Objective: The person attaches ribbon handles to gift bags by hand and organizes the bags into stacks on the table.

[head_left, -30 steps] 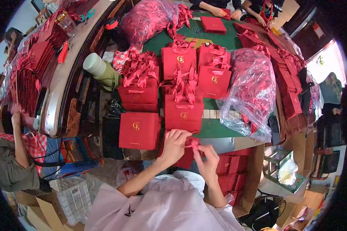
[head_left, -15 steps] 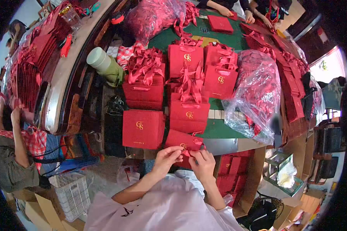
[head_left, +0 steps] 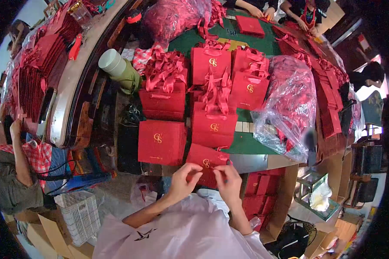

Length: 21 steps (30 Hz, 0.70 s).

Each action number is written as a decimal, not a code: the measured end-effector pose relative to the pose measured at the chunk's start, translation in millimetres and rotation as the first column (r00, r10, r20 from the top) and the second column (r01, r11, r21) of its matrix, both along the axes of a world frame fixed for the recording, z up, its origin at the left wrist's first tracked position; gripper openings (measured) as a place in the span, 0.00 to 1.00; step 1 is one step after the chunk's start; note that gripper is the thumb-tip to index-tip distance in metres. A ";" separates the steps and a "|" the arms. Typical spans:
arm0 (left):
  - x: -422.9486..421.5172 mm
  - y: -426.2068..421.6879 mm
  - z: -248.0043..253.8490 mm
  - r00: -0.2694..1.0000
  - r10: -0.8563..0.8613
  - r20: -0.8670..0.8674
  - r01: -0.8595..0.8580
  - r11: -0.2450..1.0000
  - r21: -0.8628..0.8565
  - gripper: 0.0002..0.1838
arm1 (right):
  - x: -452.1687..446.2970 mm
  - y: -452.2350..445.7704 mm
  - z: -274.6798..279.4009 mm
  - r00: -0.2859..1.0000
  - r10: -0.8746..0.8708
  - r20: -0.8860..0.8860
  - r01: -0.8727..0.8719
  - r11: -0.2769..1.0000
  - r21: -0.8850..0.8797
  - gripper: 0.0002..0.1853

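At the table's near edge, a red paper bag (head_left: pixel 203 153) with a gold monogram lies in front of me. My left hand (head_left: pixel 185 180) is closed in a pinch at its lower left, and my right hand (head_left: pixel 229 183) pinches at its lower right. Between the fingertips runs a red ribbon, mostly hidden by the fingers. Left of it lies another red bag (head_left: pixel 162 142) with the same gold mark. Just beyond stands a row of red bags (head_left: pixel 214 125) with ribbon handles bunched on top.
A clear plastic sack (head_left: pixel 285 108) of red ribbons lies to the right. A pale green bottle (head_left: pixel 116 67) stands at the left. Below the table edge, a cardboard box (head_left: pixel 285 203) holds red bags. A white crate (head_left: pixel 78 218) is on the floor. Co-workers' hands are at the far side and far left.
The loop of ribbon that showed between my fingers has drawn thin and is barely visible. Both hands stay close to the bag. A person's head has appeared at the far right.
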<state>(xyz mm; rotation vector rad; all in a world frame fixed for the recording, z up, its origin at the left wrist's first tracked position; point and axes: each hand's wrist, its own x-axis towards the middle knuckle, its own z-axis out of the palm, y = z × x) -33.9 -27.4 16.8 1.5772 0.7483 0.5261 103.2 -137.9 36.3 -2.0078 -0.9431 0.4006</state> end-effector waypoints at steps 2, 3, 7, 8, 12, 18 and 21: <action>-15.2 -2.2 -1.4 0.998 -0.037 -0.046 0.049 0.956 0.290 0.09 | 6.5 -15.3 -7.3 1.000 -0.011 -0.015 0.010 0.997 -0.071 0.05; -24.1 -4.0 -5.8 0.994 -0.064 -0.084 0.089 0.940 0.328 0.12 | 8.7 -22.9 -10.3 1.000 0.001 0.004 -0.001 0.995 -0.096 0.05; -53.6 -17.2 -23.8 0.967 -0.032 -0.251 0.111 0.946 0.306 0.22 | 7.6 -38.3 -31.4 0.998 -0.013 -0.065 0.006 0.993 -0.118 0.05; -57.1 -20.9 -31.1 0.967 -0.030 -0.251 0.110 0.945 0.307 0.22 | 6.4 -36.9 -35.9 0.998 -0.012 -0.065 0.004 0.993 -0.117 0.05; -60.6 -26.7 -46.9 0.957 0.078 -0.279 0.001 0.962 0.271 0.31 | -2.2 -19.4 -47.4 0.998 -0.006 0.058 0.009 0.999 -0.049 0.04; -51.3 -29.0 -57.6 0.978 0.073 -0.193 -0.045 0.988 0.146 0.30 | 4.8 -20.8 -35.3 0.997 -0.078 -0.022 0.077 0.997 -0.017 0.05; -41.0 -37.7 -57.1 0.993 0.001 -0.115 0.007 0.998 0.067 0.28 | 16.4 -30.3 -30.0 0.989 -0.105 0.101 0.110 0.993 -0.043 0.04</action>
